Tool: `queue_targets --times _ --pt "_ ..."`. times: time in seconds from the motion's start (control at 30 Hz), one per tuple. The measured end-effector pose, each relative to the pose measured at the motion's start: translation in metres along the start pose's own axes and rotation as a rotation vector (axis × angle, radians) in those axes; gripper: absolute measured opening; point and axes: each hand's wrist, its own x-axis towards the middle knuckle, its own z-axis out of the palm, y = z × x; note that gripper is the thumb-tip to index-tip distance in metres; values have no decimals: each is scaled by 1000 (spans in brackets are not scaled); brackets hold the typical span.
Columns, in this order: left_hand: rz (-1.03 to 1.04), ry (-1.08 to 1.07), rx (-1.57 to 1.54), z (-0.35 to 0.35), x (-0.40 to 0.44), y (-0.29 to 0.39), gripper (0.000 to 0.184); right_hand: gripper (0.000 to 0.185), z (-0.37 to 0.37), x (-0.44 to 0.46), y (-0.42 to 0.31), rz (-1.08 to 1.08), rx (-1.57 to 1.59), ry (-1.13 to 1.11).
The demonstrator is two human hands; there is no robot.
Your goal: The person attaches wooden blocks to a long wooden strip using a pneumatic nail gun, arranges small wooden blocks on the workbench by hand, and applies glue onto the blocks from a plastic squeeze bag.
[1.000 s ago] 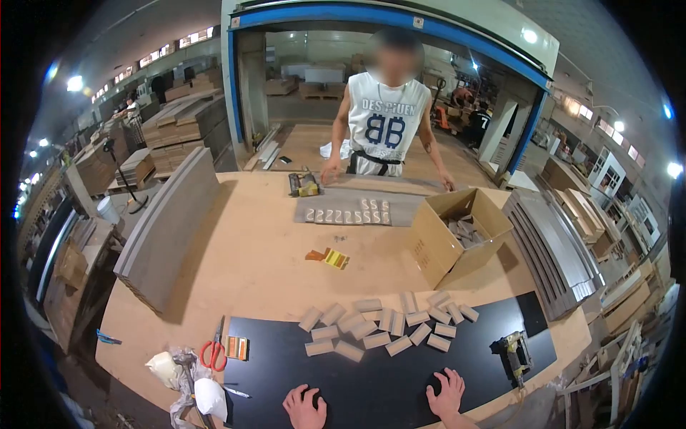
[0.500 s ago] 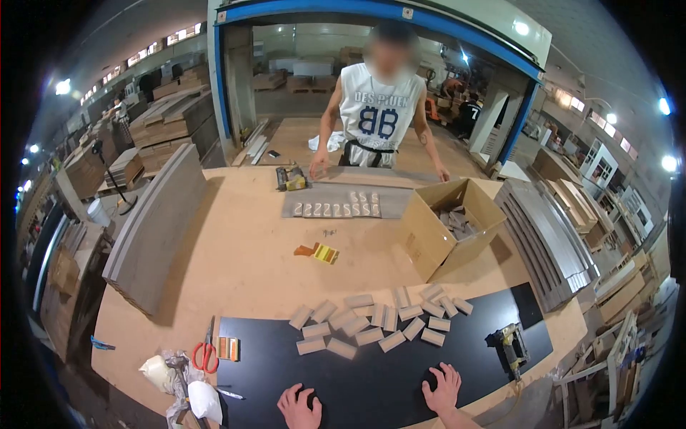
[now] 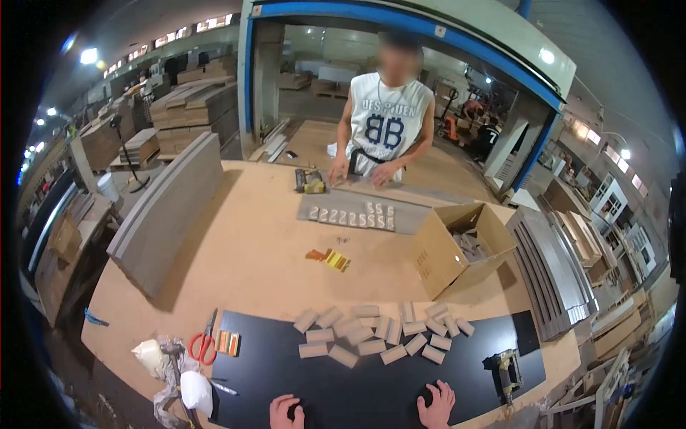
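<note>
My left hand rests on the black board at the bottom of the view, thumb apart from its curved fingers, holding nothing. To its right, my right hand lies on the same board with fingers spread, also without anything in it. Just beyond both hands, several small grey-brown wood blocks are scattered, some overlapping. A nail gun lies on the board to the right of my right hand. Left of my left hand are red-handled scissors and a strip of orange-and-white packs.
A co-worker stands across the table, hands at a grey panel with glue squiggles. An open cardboard box holds more blocks. Grey panels stand on the left; stacked panels on the right. Plastic bags lie front left.
The view has tilted and shifted slightly. The co-worker's hand on the right side of the view moved inward from the panel's end. My hands remain on the board.
</note>
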Motion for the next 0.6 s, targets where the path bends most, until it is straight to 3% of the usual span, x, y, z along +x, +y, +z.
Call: queue_targets --times 0.03,0.07,0.27,0.37,0.43,0.47,0.6 --pt "-27 -57 -26 -3 2 0 42 53 2 -2 3 -2 6 6" --pt "129 139 -25 5 10 5 20 53 6 13 0 -16 16 36" --pt "90 129 -133 -6 17 31 18 50 3 13 -3 -23 15 28" --pt "90 100 -136 -22 22 42 18 52 34 16 -1 98 11 111" --pt "-38 73 -209 -34 16 40 21 52 44 19 -30 146 146 183" --pt "62 173 -154 -42 20 49 18 52 46 19 -47 163 211 188" --pt "69 297 -145 -84 14 53 19 47 44 7 -124 -17 393 46"
